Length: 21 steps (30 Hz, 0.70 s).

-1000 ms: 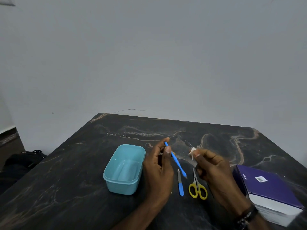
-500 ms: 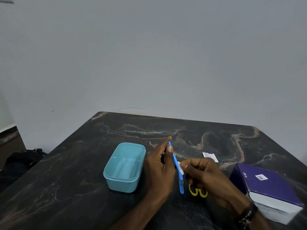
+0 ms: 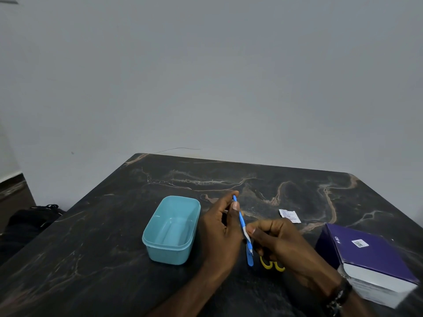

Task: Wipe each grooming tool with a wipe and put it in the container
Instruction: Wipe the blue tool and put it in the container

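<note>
Head view: blue stick tool held in both hands over a dark marble table, wipe pinched against its shaft

Left hand (image 3: 220, 234) pinches the thin blue stick tool (image 3: 240, 219) near its upper end, thumb and forefinger curled on it, tip pointing to about 11 o'clock. Right hand (image 3: 278, 242), fingers curled, pinches a small white wipe (image 3: 246, 234) against the tool's lower shaft. Light blue container (image 3: 171, 229) stands open at 9 o'clock of the hands, just beside the left hand, nothing visible inside. Blue-handled file (image 3: 250, 258) lies on the table (image 3: 103, 225) below the hands; yellow scissor handles (image 3: 272, 265) show beside it, blades hidden by the right hand. Torn white sachet (image 3: 289, 215) at 2 o'clock; purple box (image 3: 366, 259) at 4 o'clock
</note>
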### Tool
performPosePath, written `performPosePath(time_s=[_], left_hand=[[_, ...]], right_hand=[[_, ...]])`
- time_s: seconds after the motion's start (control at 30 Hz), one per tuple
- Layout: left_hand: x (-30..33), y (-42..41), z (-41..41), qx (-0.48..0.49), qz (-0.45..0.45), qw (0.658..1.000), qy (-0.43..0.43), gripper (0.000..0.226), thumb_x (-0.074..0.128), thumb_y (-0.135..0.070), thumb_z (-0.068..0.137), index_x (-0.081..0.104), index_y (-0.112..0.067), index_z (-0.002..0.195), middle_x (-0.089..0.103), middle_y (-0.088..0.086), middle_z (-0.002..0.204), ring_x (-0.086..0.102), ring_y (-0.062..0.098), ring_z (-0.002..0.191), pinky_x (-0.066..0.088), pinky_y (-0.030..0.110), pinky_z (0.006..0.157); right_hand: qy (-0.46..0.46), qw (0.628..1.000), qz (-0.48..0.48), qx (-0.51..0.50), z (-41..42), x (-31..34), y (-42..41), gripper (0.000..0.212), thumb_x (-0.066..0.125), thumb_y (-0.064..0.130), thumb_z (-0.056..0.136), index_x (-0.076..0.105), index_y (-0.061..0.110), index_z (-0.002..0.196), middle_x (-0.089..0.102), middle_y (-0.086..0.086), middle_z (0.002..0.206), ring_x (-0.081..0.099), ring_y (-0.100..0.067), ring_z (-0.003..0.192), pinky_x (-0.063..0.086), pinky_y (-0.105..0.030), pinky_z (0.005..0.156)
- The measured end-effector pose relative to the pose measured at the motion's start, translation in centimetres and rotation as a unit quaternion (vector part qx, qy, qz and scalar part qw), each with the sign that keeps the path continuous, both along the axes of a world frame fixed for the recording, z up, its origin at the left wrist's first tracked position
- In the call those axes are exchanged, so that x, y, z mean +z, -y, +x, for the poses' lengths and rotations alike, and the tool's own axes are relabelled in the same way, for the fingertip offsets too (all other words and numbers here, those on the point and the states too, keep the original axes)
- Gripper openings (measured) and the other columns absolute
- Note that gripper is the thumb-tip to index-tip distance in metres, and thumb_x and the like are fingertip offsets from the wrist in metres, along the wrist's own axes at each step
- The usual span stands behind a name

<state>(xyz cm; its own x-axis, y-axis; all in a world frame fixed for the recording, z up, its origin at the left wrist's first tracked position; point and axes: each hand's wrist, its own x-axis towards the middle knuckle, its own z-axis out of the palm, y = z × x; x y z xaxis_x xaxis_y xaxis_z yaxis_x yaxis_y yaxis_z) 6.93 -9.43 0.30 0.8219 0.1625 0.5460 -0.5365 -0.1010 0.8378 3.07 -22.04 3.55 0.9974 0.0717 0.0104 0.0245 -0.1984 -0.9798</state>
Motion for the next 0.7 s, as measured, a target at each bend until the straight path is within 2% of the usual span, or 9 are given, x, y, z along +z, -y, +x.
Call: performPosePath(time_s=[0.13,0.23,0.33,0.4,0.5,0.57,0.63,0.7], left_hand=[[0.0,0.1,-0.1,-0.001,0.005,1.000,-0.010,0.022,0.054,-0.035,0.090,0.061,-0.053,0.102,0.068,-0.030,0.092,0.067,-0.003,0.090,0.059,0.030,0.076],[0.0,0.0,-0.3,-0.016,0.011,1.000,-0.019,0.024,0.055,-0.035,0.089,0.063,-0.048,0.108,0.068,-0.031,0.101,0.066,-0.006,0.095,0.058,0.028,0.079],[0.4,0.2,-0.6,-0.037,0.006,0.999,-0.031,0.032,0.052,-0.038,0.094,0.059,-0.037,0.125,0.066,-0.024,0.109,0.063,-0.004,0.102,0.055,0.026,0.082],[0.6,0.4,-0.8,-0.065,-0.017,0.995,-0.071,0.032,0.054,-0.032,0.096,0.056,-0.030,0.128,0.066,-0.023,0.101,0.064,0.002,0.101,0.056,0.032,0.084],[0.7,0.6,-0.9,-0.106,-0.007,0.990,-0.097,0.020,0.060,-0.031,0.093,0.064,-0.027,0.112,0.069,-0.014,0.089,0.067,0.008,0.086,0.058,0.040,0.074],[0.4,0.7,-1.1,-0.137,0.033,0.986,-0.086,0.010,0.063,-0.031,0.090,0.071,-0.026,0.091,0.071,-0.010,0.079,0.068,0.007,0.076,0.058,0.038,0.067],[0.2,1.0,-1.3,-0.164,0.056,0.981,-0.086,0.013,0.064,-0.027,0.088,0.071,-0.029,0.077,0.070,-0.010,0.070,0.066,0.004,0.067,0.056,0.032,0.062],[0.0,1.1,-1.4,-0.178,0.053,0.979,-0.089,0.013,0.063,-0.027,0.086,0.071,-0.027,0.076,0.071,-0.006,0.068,0.065,0.004,0.063,0.054,0.029,0.059]], right_hand=[[0.007,0.998,-0.027,0.052,-0.5,0.5,0.1,0.021,0.065,0.022,0.085,0.073,0.007,0.072,0.053,0.001,0.044,0.039,-0.006,0.037,0.029,-0.015,0.038],[0.003,0.997,-0.032,0.066,-0.6,0.5,0.2,0.021,0.064,0.014,0.088,0.070,0.008,0.068,0.053,0.004,0.044,0.039,-0.004,0.037,0.030,-0.013,0.039],[0.021,0.999,0.026,0.030,-0.2,0.2,0.3,0.022,0.060,0.013,0.090,0.069,0.004,0.072,0.053,0.002,0.049,0.040,-0.007,0.041,0.031,-0.016,0.040],[0.036,0.996,0.083,-0.016,0.3,0.0,0.5,0.021,0.058,0.014,0.089,0.069,-0.001,0.079,0.050,-0.002,0.053,0.040,-0.006,0.043,0.032,-0.015,0.041],[0.074,0.989,0.116,-0.058,0.9,-0.5,1.1,0.032,0.068,0.040,0.079,0.074,0.010,0.085,0.051,-0.006,0.059,0.037,-0.010,0.050,0.032,-0.022,0.047],[0.097,0.985,0.128,-0.067,1.2,-0.9,1.2,0.054,0.077,0.061,0.061,0.075,0.014,0.088,0.060,-0.018,0.069,0.047,-0.019,0.059,0.039,-0.031,0.056],[0.097,0.984,0.131,-0.075,1.5,-1.3,1.3,0.069,0.078,0.070,0.049,0.076,0.017,0.092,0.068,-0.027,0.088,0.057,-0.031,0.076,0.043,-0.045,0.071],[0.098,0.984,0.137,-0.065,1.6,-1.4,1.3,0.070,0.078,0.071,0.048,0.076,0.017,0.093,0.067,-0.031,0.094,0.059,-0.035,0.083,0.043,-0.050,0.077]])
